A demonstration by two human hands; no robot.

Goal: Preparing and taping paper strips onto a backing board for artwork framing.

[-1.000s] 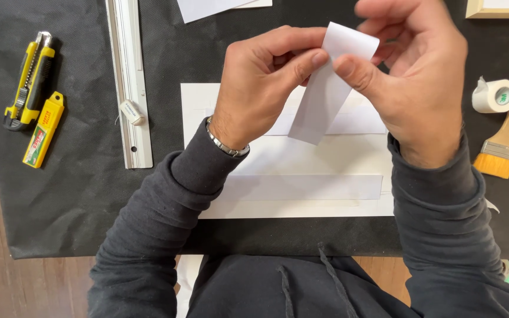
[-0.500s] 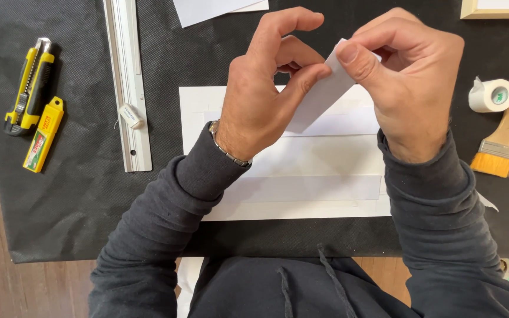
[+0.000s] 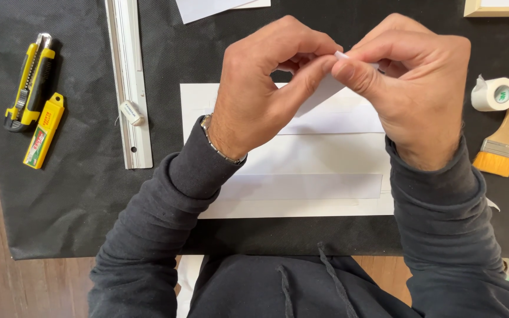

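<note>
Both of my hands meet above the middle of the black mat, pinching a small white paper strip [image 3: 324, 89] between thumbs and fingers. My left hand [image 3: 266, 88] grips it from the left, my right hand [image 3: 410, 88] from the right. Most of the strip is hidden by my fingers; only a folded wedge and a top corner show. Below the hands lies a stack of white paper sheets [image 3: 319, 165] flat on the mat, with a narrower strip laid across its lower part.
A metal ruler [image 3: 128, 82] lies upright at the left, a yellow utility knife [image 3: 29, 82] and yellow blade case [image 3: 43, 131] beside it. At the right are a white tape roll [image 3: 495, 94] and a wooden brush [image 3: 503, 138]. The black mat [image 3: 89, 194] covers a wooden table.
The paper strip, first held up long and loose, has been drawn in and folded between my fingers. Both hands have closed together over it.
</note>
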